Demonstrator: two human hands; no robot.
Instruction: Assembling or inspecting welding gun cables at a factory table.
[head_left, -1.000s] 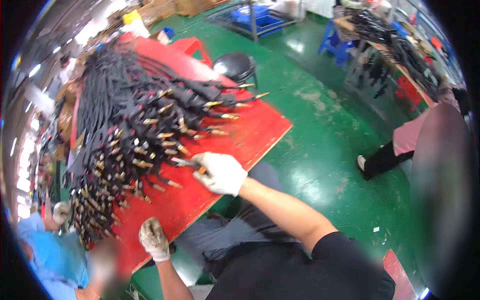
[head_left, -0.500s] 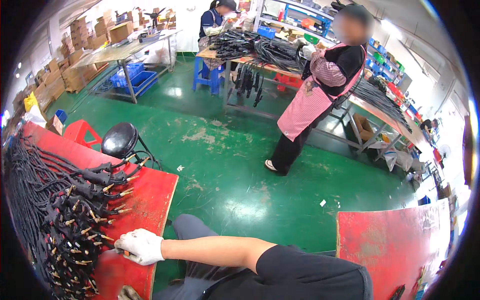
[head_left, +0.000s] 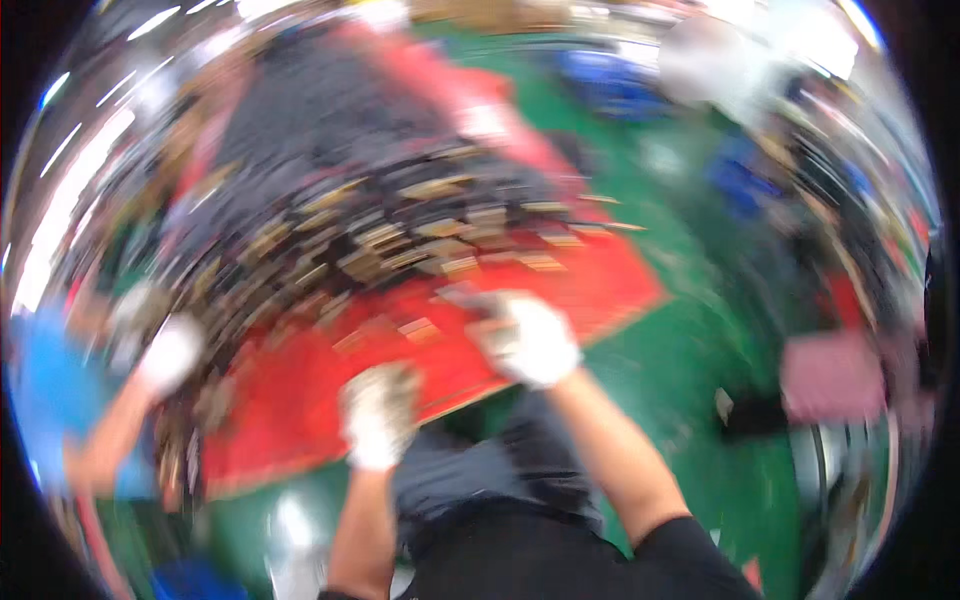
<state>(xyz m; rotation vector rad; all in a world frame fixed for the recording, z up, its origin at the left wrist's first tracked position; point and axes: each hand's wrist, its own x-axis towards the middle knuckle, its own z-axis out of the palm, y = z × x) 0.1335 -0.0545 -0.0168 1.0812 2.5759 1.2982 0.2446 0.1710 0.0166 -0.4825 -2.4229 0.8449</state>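
Motion smears the whole view. My left hand (head_left: 380, 412), in a soiled white glove, is over the near part of a red tabletop (head_left: 290, 425); its fingers are too blurred to read. To its right my right hand (head_left: 532, 340), in a white glove, looks closed around something small and dark at its fingertips, which I cannot make out. Just beyond both hands lies a thick heap of black cables (head_left: 340, 110), their brass-coloured metal ends (head_left: 440, 230) pointing toward me.
At the left, close to the table, is a co-worker in blue (head_left: 65, 400) with white-gloved hands (head_left: 168, 355). Green floor (head_left: 650, 410) lies to the right. Farther right are a person's pink apron (head_left: 832, 378) and blue bins (head_left: 612, 82).
My view has swung left and down toward the cable table. My left hand now shows fully, where only part of a glove showed at the lower edge. The co-worker in blue has come into view.
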